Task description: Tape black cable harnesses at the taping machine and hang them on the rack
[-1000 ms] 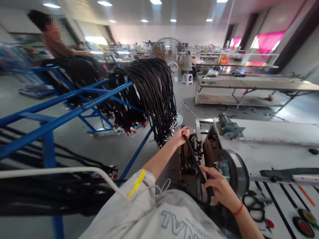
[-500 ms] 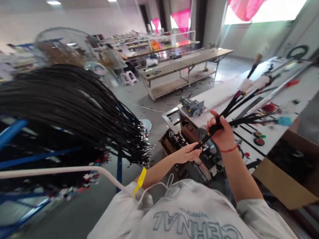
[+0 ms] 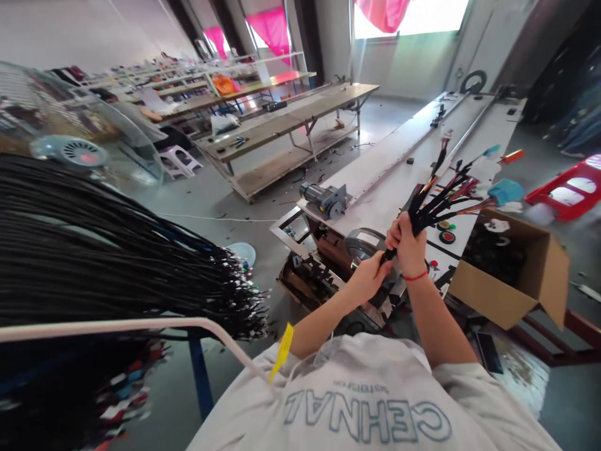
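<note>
My right hand [image 3: 408, 245] is closed around a bundle of black cables [image 3: 434, 202] whose ends fan out up and to the right, with coloured connectors at the tips. My left hand [image 3: 370, 275] pinches the lower end of the same bundle just below the right hand. Both hands are held above the end of a long white conveyor table [image 3: 399, 188], over its motor and roller [image 3: 364, 241].
A big mass of black cables [image 3: 103, 250] hangs over a blue rack on the left. An open cardboard box [image 3: 516, 275] stands to the right of the hands. Wooden workbenches [image 3: 282, 125], a fan [image 3: 75, 150] and a red stool [image 3: 568, 188] lie further off.
The view has swung right, away from the cable rack. My hands have closed up along the bundle: the left now sits just below the right, over the conveyor end.
</note>
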Demonstrator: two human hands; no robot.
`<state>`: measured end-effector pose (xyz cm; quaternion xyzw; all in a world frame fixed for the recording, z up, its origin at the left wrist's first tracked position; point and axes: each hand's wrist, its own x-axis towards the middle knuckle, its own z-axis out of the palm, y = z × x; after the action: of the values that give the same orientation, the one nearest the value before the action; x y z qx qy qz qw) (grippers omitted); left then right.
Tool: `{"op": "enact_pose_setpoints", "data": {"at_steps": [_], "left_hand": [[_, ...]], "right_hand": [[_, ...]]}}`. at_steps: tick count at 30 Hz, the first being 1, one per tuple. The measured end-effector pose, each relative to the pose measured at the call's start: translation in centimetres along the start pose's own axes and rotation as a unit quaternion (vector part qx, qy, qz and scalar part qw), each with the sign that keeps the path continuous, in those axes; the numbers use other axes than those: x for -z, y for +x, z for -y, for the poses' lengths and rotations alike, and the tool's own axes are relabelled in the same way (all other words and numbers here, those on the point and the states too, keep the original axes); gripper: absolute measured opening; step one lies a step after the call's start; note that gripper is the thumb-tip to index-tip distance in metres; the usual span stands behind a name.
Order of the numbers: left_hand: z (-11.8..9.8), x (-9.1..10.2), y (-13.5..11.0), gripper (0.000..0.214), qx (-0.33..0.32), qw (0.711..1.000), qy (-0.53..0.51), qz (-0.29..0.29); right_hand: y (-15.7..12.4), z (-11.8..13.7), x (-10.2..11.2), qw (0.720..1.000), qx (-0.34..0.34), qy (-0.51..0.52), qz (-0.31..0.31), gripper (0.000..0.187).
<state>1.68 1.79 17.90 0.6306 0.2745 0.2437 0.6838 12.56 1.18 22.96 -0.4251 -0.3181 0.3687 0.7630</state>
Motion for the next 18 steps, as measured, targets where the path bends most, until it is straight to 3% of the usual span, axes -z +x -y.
{"op": "enact_pose_setpoints", "data": {"at_steps": [2,3,7,10,11,13,15,18], "left_hand": [[0.4,0.2,-0.1,0.013,-0.033,0.988,0.128,-0.082],[0.6,0.5,-0.3,0.013,-0.037,0.981,0.166,-0.089],[1.9,2.7,-2.3,0.03,0.0,0.985,0.162,0.06],[3.3,4.9,-4.1,0.044,0.079,0.978,0.134,0.14],[3.6,5.8,-4.7,0.047,0.118,0.969,0.134,0.171],[3.8,7.7,-5.8,0.051,0.203,0.931,0.143,0.269],[3.7,9.8,-7.1,0.052,0.261,0.885,0.156,0.352],[3.8,12.7,-9.9,0.05,0.302,0.864,0.175,0.364]], "right_hand": [[0.6,-1.0,0.7,0.999,0.021,-0.014,-0.04,0.048],[1.0,-1.1,1.3,0.998,0.02,-0.009,-0.051,0.045],[2.7,-0.1,4.3,0.994,-0.048,0.075,-0.069,0.04],[2.3,-0.5,5.8,0.991,-0.098,0.065,-0.062,0.037],[1.6,-1.2,5.9,0.993,-0.11,0.028,-0.038,0.035],[-0.6,-3.1,5.6,0.984,-0.155,-0.064,0.066,0.034],[-3.5,-5.2,5.1,0.944,-0.23,-0.124,0.201,0.038],[-7.4,-8.1,4.9,0.883,-0.339,-0.114,0.303,0.038]]}}
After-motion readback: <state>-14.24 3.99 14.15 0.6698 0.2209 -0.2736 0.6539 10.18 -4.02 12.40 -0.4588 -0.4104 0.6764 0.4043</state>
